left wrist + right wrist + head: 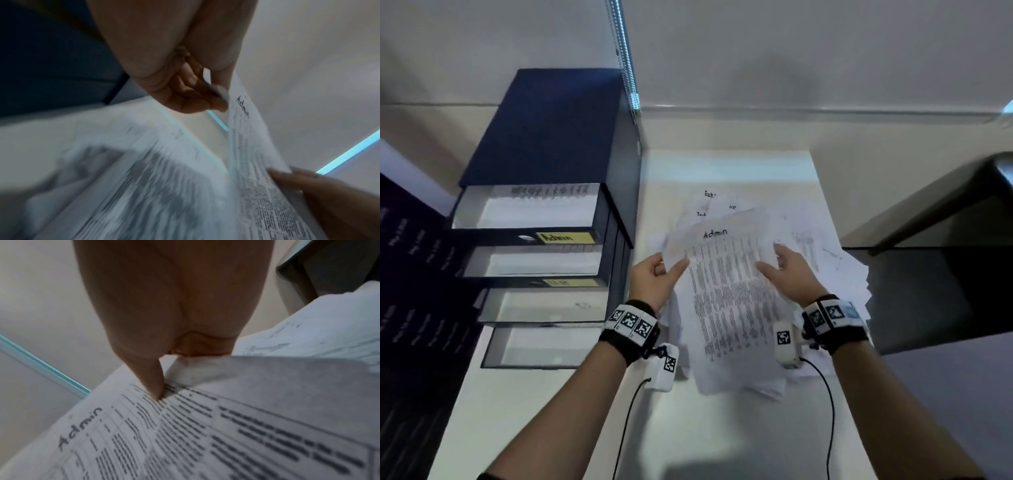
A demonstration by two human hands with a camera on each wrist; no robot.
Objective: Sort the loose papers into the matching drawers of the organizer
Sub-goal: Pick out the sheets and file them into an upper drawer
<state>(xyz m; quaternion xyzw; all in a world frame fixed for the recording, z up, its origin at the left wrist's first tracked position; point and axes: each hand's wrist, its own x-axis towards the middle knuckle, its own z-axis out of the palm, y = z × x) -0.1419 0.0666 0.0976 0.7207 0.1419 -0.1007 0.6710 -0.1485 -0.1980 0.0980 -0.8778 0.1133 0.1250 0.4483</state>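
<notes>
At the bottom of the head view two bare forearms run up from the lower corners, each with a band of black-and-white markers at the wrist. Above them, at frame centre, the left hand [654, 279] pinches the left edge of a printed sheet [726, 274] headed "Admin", thumb on top; the right hand [791, 270] holds its right edge. Only the left wrist view shows the underside of that pinch: the fingers [197, 104] curl beneath the sheet beside the heading, with the sheet lifted off the blurred pile [123, 178] below and the other hand at the lower right of the frame. The right wrist view alone shows the thumb [154, 382] pressed onto the printed rows while the remaining fingers tuck under the paper, so this hand too is clamped on the sheet. The pile [808, 233] spreads over the white table [551, 411] under and beyond the hands, some sheets bearing handwritten headings too small to read surely. To the left of centre stands the dark blue organizer [544, 137], its four drawers pulled out in steps; the top drawer [527, 209] carries a yellow "Admin" label [566, 237] and holds paper. A pale wall fills the top of the frame.
</notes>
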